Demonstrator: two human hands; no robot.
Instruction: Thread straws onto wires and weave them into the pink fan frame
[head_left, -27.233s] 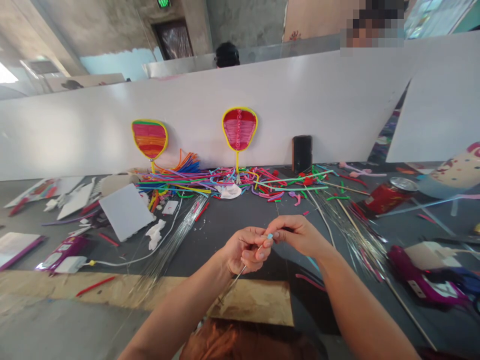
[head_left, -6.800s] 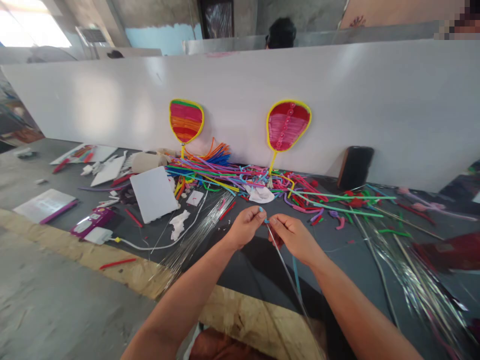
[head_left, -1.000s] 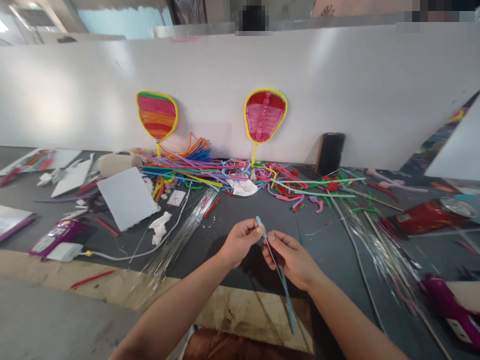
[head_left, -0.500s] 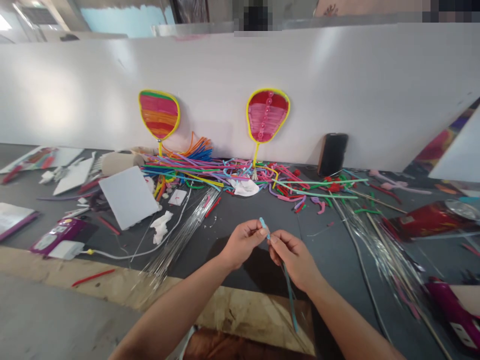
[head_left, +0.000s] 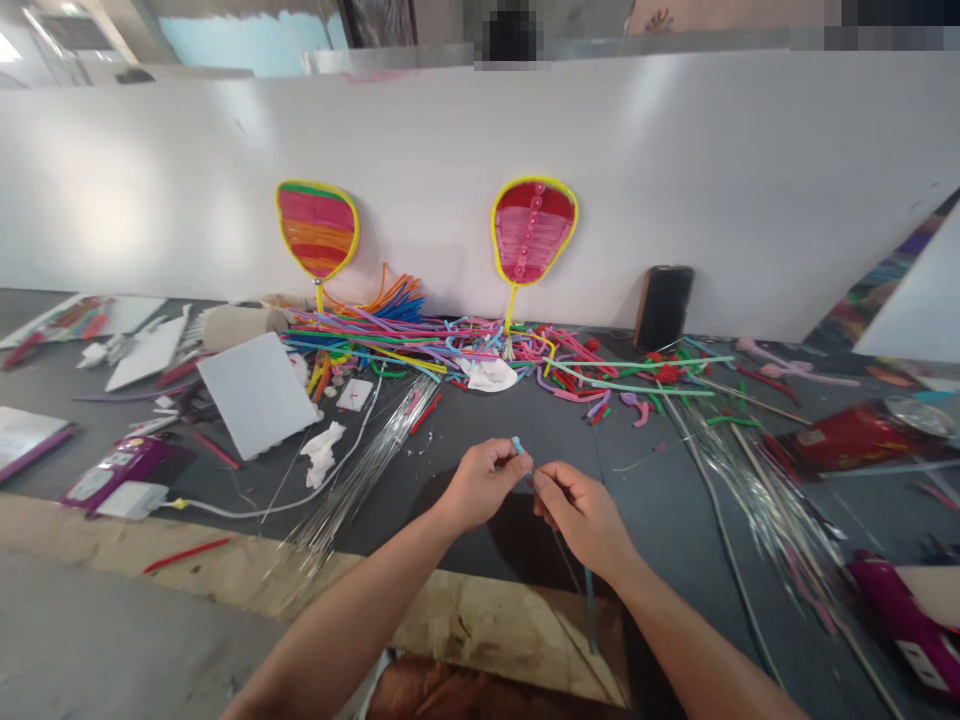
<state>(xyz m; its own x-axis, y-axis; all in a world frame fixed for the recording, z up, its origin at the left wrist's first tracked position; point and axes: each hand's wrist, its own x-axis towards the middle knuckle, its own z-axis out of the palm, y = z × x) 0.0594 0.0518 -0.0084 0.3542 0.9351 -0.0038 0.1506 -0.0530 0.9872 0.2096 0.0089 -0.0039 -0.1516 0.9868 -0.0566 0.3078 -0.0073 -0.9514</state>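
Between my two hands is a light blue pipe cleaner (head_left: 590, 610). My left hand (head_left: 486, 484) pinches its upper end, and a short blue tip pokes out above the thumb and forefinger. My right hand (head_left: 583, 512) is closed on it just to the right, fingertips nearly meeting the left ones. From beneath the right hand the long tail hangs down past the table's front edge, with a thin wire-like strand beside it. The part inside the fingers is hidden.
Two yellow-rimmed fans (head_left: 535, 232) lean on the white partition (head_left: 420, 130). Before them lies a heap of coloured pipe cleaners (head_left: 375, 335). Wire bundles (head_left: 367, 470) flank my hands. A phone (head_left: 665, 307), red can (head_left: 874, 438), white card (head_left: 257, 396) and purple power strip (head_left: 118, 468) stand around.
Both hands have shifted slightly left. The hanging blue tail has swung to a more upright line, and the thin strand beside it now shows apart from it.
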